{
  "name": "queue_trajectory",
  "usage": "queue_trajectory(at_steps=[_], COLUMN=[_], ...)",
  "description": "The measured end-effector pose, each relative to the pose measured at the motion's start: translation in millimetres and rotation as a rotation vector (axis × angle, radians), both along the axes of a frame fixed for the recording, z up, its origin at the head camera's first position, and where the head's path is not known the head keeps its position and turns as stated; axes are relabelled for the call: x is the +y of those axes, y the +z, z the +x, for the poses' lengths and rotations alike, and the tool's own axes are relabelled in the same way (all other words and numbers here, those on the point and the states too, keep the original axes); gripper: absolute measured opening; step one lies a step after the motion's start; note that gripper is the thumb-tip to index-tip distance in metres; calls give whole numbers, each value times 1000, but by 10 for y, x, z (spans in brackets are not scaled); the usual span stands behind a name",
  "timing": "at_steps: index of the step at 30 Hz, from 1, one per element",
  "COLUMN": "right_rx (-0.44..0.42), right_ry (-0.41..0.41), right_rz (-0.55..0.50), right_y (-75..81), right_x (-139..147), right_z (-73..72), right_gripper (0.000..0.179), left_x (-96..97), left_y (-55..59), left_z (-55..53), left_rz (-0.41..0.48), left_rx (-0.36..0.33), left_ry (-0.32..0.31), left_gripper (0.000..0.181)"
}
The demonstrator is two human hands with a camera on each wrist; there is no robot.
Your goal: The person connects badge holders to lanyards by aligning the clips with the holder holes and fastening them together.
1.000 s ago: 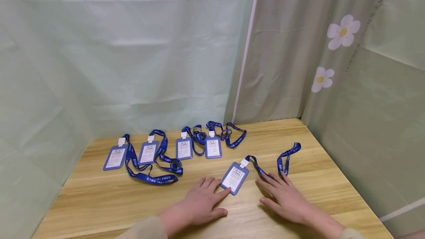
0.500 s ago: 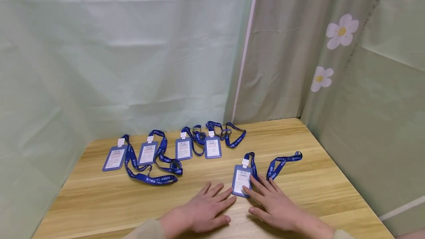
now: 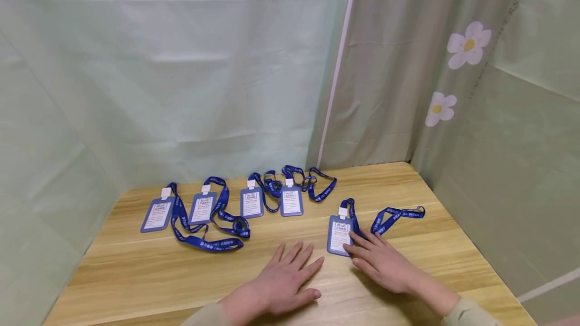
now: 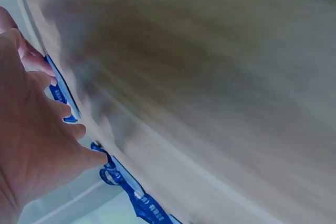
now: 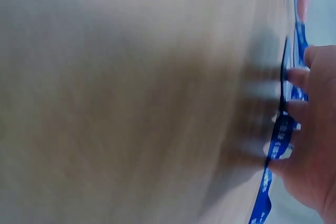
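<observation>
A blue ID card holder (image 3: 340, 236) with a white clip and a blue lanyard (image 3: 394, 214) lies upright on the table at the right. My right hand (image 3: 382, 263) has its fingers spread, the tips touching the holder's right edge and the lanyard beside it. In the right wrist view the blue strap (image 5: 281, 132) passes by the fingertips. My left hand (image 3: 283, 280) is spread flat over the table, left of the holder and apart from it.
Several similar card holders stand in a row at the back left, from the leftmost holder (image 3: 157, 214) to the rightmost one (image 3: 291, 201). Their lanyards (image 3: 210, 243) lie coiled or looped beside them. Curtains (image 3: 217, 74) hang around the wooden table (image 3: 149, 280).
The card holder has shifted right and turned from slanted to upright, then slid farther away from me. My right hand has followed it; the left hand no longer touches it.
</observation>
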State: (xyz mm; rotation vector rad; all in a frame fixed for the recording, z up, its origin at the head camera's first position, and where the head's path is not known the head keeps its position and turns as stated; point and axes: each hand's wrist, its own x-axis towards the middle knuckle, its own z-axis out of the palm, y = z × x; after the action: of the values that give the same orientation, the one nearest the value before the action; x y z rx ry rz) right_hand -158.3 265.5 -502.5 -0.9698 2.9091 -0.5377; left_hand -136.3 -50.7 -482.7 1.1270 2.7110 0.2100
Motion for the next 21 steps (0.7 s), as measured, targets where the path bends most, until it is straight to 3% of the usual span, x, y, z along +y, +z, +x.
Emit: queue_trajectory(at_steps=[9, 13, 21], right_rx=[-71, -85, -95], right_ry=[-23, -46, -95], right_rz=[-20, -30, -86], right_y=[46, 29, 19], right_x=[195, 243, 262], right_z=[-401, -591, -915], right_gripper=[45, 47, 49], left_x=[210, 289, 395], left_y=[22, 40, 26], left_z=[-134, -163, -191], left_rz=[22, 23, 7], left_rx=[26, -3, 20], left_ry=[27, 30, 18], left_gripper=[72, 72, 72])
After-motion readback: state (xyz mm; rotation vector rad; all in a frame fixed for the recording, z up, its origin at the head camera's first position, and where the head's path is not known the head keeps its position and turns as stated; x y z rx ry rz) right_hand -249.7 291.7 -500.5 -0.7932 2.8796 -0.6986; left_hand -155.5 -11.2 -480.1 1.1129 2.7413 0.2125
